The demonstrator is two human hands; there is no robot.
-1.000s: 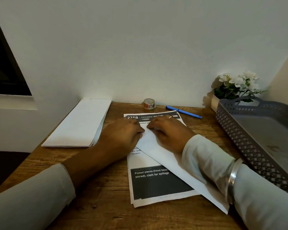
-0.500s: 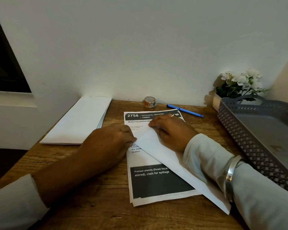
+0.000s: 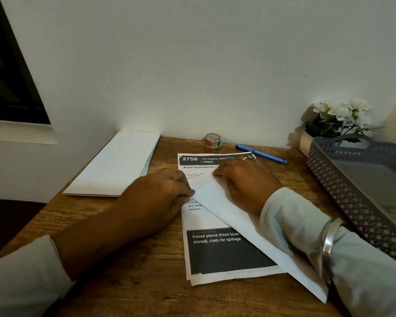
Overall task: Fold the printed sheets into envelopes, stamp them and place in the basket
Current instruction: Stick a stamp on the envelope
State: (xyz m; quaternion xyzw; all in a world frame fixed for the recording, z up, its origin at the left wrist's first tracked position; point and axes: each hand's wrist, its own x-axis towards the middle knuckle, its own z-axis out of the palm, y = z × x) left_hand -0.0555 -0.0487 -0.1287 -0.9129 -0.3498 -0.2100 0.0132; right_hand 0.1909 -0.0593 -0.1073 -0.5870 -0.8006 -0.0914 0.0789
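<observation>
Printed sheet (image 3: 226,252) lies on the tabletop (image 3: 146,282), one flap (image 3: 238,216) turned over diagonally; right hand (image 3: 245,181) presses it with flat fingers, left hand (image 3: 160,193) sits curled at its edge (pinching or only pressing, unclear), so anchor right and rub firmly along the fold.

My right grip (image 3: 245,181) and the white flap (image 3: 249,229) cover much of the printed sheet (image 3: 226,255); its small print I can't read. The basket (image 3: 352,202) runs off the right edge, hiding part of the flower pot (image 3: 305,143).
</observation>
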